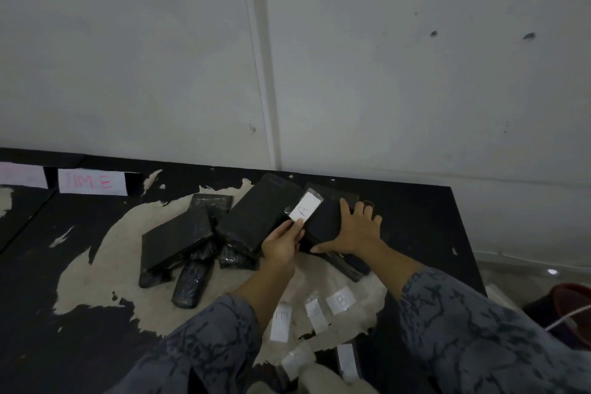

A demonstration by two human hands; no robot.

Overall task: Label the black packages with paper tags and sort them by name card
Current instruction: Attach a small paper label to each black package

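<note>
Several black packages lie heaped on the worn black table (415, 217). My left hand (281, 245) pinches a white paper tag (305, 206) marked "A" by its lower end and holds it over the pile. My right hand (353, 230) lies with spread fingers flat on one black package (323, 222) at the right of the heap. A large package (256, 213) sits just left of the tag, another (176, 238) further left. More tags lie near me: one marked "B" (341, 300), one marked "E" (280, 321) and a blank one (316, 313).
A name card (92, 182) with red letters stands at the table's back edge on the left, with another card (20, 175) beside it. The white wall rises right behind the table. A dark red container (572, 307) sits past the table's right edge.
</note>
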